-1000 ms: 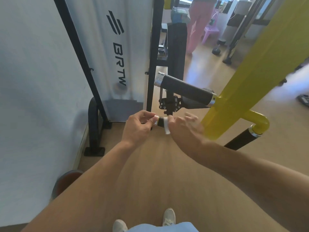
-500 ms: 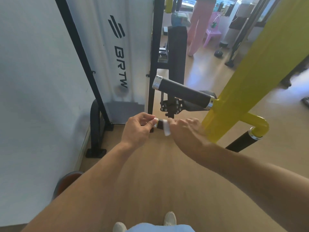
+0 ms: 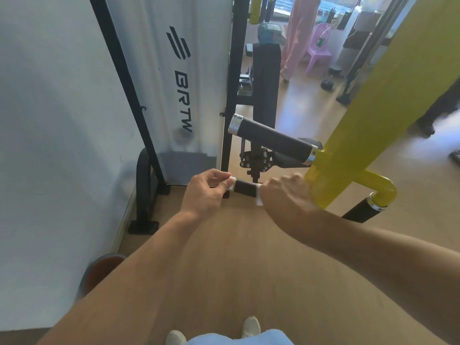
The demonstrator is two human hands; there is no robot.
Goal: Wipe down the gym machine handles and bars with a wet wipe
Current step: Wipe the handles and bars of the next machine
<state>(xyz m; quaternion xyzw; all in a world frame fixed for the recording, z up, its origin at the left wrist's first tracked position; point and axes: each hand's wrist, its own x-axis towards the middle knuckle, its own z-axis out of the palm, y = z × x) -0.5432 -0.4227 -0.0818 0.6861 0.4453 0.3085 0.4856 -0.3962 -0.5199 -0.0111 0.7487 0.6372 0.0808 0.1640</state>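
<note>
The left hand (image 3: 207, 192) pinches the chrome end of a short black handle (image 3: 245, 188). The right hand (image 3: 286, 195) is curled around the handle's other end, with a white wipe (image 3: 258, 199) showing at its edge. Above them a longer black grip (image 3: 272, 138) juts from the yellow bar (image 3: 388, 103). A white shroud (image 3: 179, 78) stands to the left, just behind. No container is seen clearly.

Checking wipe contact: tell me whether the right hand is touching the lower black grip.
Touching. The head view shows the right hand closed around the lower grip, with a white wipe edge showing at the hand.
</note>
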